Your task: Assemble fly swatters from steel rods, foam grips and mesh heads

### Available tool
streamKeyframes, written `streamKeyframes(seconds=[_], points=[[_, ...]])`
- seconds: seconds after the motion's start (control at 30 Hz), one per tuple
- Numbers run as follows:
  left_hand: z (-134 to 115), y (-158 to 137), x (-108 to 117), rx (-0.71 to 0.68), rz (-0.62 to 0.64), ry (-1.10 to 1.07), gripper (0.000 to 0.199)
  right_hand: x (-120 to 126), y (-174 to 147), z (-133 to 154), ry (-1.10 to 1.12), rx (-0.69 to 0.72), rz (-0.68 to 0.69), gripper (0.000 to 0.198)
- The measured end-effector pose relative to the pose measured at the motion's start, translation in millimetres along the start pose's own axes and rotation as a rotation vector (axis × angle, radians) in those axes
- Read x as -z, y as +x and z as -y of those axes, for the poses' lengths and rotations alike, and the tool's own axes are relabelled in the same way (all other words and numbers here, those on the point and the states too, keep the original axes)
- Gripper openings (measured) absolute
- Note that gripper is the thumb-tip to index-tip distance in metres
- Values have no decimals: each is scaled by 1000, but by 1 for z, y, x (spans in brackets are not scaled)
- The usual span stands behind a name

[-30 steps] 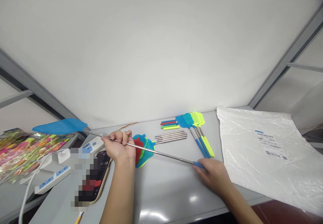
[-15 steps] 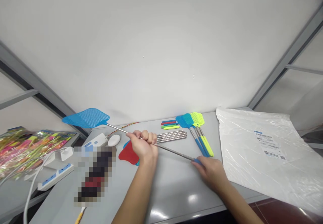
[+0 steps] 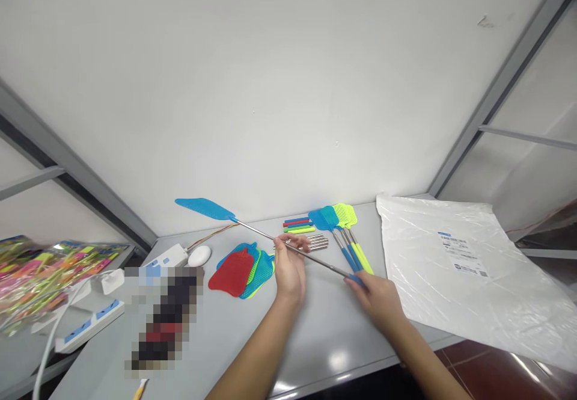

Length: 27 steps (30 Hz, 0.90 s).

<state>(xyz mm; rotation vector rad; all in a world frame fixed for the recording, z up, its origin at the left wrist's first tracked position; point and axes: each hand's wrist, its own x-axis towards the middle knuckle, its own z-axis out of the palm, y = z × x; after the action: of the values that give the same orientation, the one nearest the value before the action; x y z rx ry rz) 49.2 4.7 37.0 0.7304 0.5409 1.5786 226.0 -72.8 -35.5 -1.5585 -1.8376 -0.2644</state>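
A blue fly swatter [image 3: 205, 208] with a telescopic metal rod is held slantwise above the table, its head up at the left and seen nearly edge-on. Around its blue handle my right hand [image 3: 381, 301] is closed. Midway along the rod, my left hand [image 3: 289, 270] holds it loosely, thumb in front and fingers slightly spread behind. Loose swatter heads lie left of my left hand, with a red one [image 3: 232, 272] on top of blue and green ones. Behind that hand are several metal rods [image 3: 319, 242], partly hidden, and short coloured handle tubes [image 3: 298, 225].
Assembled fly swatters [image 3: 345, 216] in blue and yellow lie at the back right, beside a large white plastic package [image 3: 451, 280]. On the left are a round white object [image 3: 199, 256], power strips [image 3: 90, 326] with cables, and packets of colourful items [image 3: 58, 273]. A wall stands behind.
My left hand has moved right along the rod and its grip has loosened. The swatter's head has swung right and turned more edge-on. My right hand keeps hold of the handle.
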Motion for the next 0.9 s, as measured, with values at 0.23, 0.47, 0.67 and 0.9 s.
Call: streamKeyframes(seconds=[0.23,0.47,0.67,0.9], points=[[-34,28,20,-131,-152,34,45,4,-2,3,39,37,35,36],[-79,62,62,-272,-431,-19,26,4,-1,5,72,64,84,33],[-73,55,50,-310,-400,8,26,4,1,6,66,20,151,34],[-85,58,54,-201,-389,65,31,5,3,7,70,10,233,34]])
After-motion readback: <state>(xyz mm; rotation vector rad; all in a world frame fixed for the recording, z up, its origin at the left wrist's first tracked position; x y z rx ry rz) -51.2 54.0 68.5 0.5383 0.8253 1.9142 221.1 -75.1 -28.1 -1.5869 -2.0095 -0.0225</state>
